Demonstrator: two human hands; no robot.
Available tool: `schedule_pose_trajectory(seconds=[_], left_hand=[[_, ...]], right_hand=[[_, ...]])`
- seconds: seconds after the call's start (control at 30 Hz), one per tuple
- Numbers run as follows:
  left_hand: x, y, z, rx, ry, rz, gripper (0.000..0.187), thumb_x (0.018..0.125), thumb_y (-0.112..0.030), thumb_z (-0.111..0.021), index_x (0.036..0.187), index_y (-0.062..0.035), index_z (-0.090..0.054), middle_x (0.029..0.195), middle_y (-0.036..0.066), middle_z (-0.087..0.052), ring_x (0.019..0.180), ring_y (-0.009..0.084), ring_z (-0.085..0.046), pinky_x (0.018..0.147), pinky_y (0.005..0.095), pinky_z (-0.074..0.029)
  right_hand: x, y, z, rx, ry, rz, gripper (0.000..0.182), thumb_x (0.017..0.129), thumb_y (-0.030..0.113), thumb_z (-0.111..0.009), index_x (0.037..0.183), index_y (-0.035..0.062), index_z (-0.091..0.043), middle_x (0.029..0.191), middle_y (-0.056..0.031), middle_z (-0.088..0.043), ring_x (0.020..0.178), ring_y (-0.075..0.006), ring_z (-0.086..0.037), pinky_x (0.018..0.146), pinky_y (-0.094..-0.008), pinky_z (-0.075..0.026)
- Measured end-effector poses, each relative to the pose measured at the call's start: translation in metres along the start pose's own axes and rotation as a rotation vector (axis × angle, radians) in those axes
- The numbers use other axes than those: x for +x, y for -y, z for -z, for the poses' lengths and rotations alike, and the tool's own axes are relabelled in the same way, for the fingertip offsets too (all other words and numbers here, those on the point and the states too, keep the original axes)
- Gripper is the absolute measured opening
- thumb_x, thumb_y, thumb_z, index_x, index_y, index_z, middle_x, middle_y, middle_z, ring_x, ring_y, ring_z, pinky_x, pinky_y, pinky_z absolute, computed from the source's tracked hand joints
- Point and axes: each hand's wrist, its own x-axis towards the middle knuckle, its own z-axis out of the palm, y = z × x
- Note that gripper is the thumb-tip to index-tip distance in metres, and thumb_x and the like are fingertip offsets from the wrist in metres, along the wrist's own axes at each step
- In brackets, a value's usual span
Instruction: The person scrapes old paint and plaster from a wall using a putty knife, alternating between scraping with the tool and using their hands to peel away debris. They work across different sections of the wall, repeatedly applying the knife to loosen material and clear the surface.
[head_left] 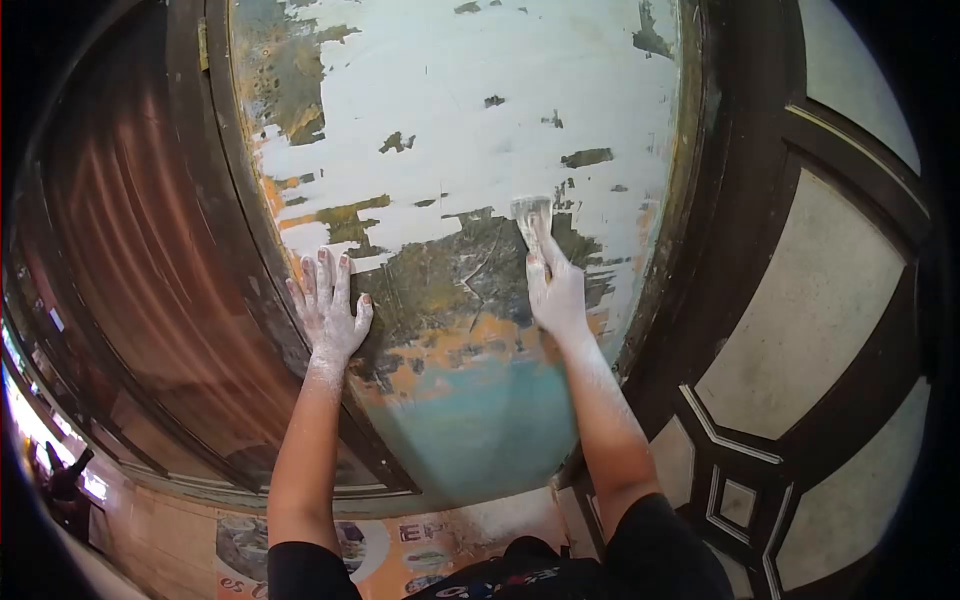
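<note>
My right hand [558, 293], dusted white, is wrapped round the handle of a scraper [533, 210], whose wide blade is against the wall panel at the lower edge of its white coating. To the left, my left hand [333, 305], also whitened, has its fingers spread on the panel's left border and holds nothing. Between the hands the wall panel [430, 280] shows dark bare patches, with orange and turquoise paint lower down. Small dark gaps break up the white coating [450, 100] above.
On the left is a dark-framed window [150, 260] with a reddish curtain behind it. A dark door with pale panels [800, 290] stands at the right. Below, a printed sheet [430, 550] with white dust lies on the floor.
</note>
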Motion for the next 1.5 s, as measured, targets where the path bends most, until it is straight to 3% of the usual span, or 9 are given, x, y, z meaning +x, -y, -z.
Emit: schedule_pose_trajectory(seconds=[0.07, 0.13, 0.37, 0.43, 0.57, 0.63, 0.9, 1.23, 1.5], left_hand=[[0.0, -0.001, -0.001, 0.007, 0.01, 0.01, 0.08, 0.085, -0.032, -0.066, 0.156, -0.0134, -0.034, 0.166, 0.015, -0.021, 0.154, 0.0384, -0.012, 0.121, 0.0616, -0.006], [-0.003, -0.004, -0.004, 0.006, 0.025, 0.023, 0.08, 0.085, -0.032, -0.065, 0.156, -0.0125, -0.034, 0.165, 0.016, -0.021, 0.153, 0.0392, -0.012, 0.121, 0.0617, -0.005], [-0.042, -0.06, -0.035, 0.043, 0.052, 0.095, 0.077, 0.084, -0.047, -0.063, 0.15, -0.0117, -0.046, 0.165, 0.016, -0.019, 0.153, 0.0436, -0.008, 0.114, 0.0742, -0.006], [-0.05, -0.069, -0.041, 0.015, 0.057, 0.122, 0.076, 0.084, -0.047, -0.063, 0.15, -0.0128, -0.046, 0.166, 0.016, -0.019, 0.153, 0.0436, -0.008, 0.115, 0.0738, -0.005], [-0.05, -0.067, -0.041, -0.016, -0.008, 0.082, 0.077, 0.085, -0.047, -0.063, 0.151, -0.0141, -0.044, 0.166, 0.016, -0.019, 0.153, 0.0437, -0.008, 0.115, 0.0728, -0.002], [-0.051, -0.067, -0.039, -0.017, -0.004, 0.067, 0.077, 0.085, -0.046, -0.063, 0.152, -0.0138, -0.043, 0.165, 0.017, -0.02, 0.153, 0.0439, -0.008, 0.115, 0.0728, -0.002], [-0.05, -0.066, -0.04, 0.03, -0.028, 0.045, 0.071, 0.091, -0.048, -0.054, 0.149, -0.0083, -0.046, 0.163, 0.02, -0.026, 0.151, 0.0463, -0.014, 0.118, 0.068, -0.005], [-0.047, -0.071, -0.035, 0.007, -0.032, 0.089, 0.071, 0.09, -0.048, -0.059, 0.147, -0.0071, -0.048, 0.162, 0.021, -0.027, 0.151, 0.0464, -0.015, 0.117, 0.0681, -0.007], [-0.026, -0.133, -0.041, -0.146, -0.007, 0.165, 0.074, 0.079, -0.044, -0.07, 0.146, -0.0172, -0.051, 0.164, 0.023, -0.019, 0.151, 0.0492, -0.007, 0.116, 0.0711, -0.001]], right_hand=[[0.004, 0.004, -0.002, 0.008, 0.029, -0.044, 0.048, 0.101, 0.016, -0.049, 0.148, 0.0064, -0.046, 0.13, -0.0235, -0.064, 0.094, -0.0216, -0.068, 0.083, -0.0305, -0.05], [-0.01, 0.001, -0.006, 0.009, 0.014, -0.07, 0.048, 0.099, 0.015, -0.049, 0.146, 0.0107, -0.049, 0.119, -0.0247, -0.065, 0.09, -0.0442, -0.066, 0.076, -0.0402, -0.053], [-0.085, -0.051, -0.037, 0.035, 0.081, -0.165, 0.049, 0.1, 0.015, -0.05, 0.149, 0.0113, -0.046, 0.137, -0.0149, -0.062, 0.099, -0.0352, -0.071, 0.08, -0.0368, -0.054], [-0.031, -0.025, -0.034, 0.012, -0.107, 0.16, 0.048, 0.1, 0.014, -0.052, 0.148, 0.0111, -0.048, 0.128, -0.018, -0.065, 0.083, -0.0361, -0.07, 0.071, -0.0378, -0.054], [0.011, 0.016, -0.018, 0.036, -0.025, -0.069, 0.045, 0.098, 0.014, -0.054, 0.143, 0.0106, -0.052, 0.105, -0.0253, -0.067, 0.08, -0.0428, -0.067, 0.069, -0.0399, -0.052], [-0.001, 0.008, -0.021, 0.03, 0.013, -0.077, 0.045, 0.1, 0.014, -0.052, 0.144, 0.0031, -0.05, 0.13, -0.0227, -0.063, 0.112, -0.0306, -0.068, 0.09, -0.0324, -0.051], [-0.075, -0.039, -0.012, 0.002, -0.047, -0.033, 0.051, 0.097, 0.013, -0.051, 0.148, 0.0117, -0.047, 0.117, -0.0209, -0.069, 0.084, -0.0353, -0.071, 0.077, -0.0353, -0.053], [-0.088, -0.086, 0.019, -0.079, 0.047, -0.109, 0.05, 0.103, 0.017, -0.046, 0.149, -0.0008, -0.041, 0.142, -0.0224, -0.055, 0.131, -0.0378, -0.054, 0.104, -0.0367, -0.044], [-0.159, -0.148, 0.049, -0.32, -0.022, -0.338, 0.05, 0.099, 0.018, -0.048, 0.149, 0.0154, -0.046, 0.113, -0.0243, -0.067, 0.097, -0.0448, -0.064, 0.082, -0.0477, -0.051]])
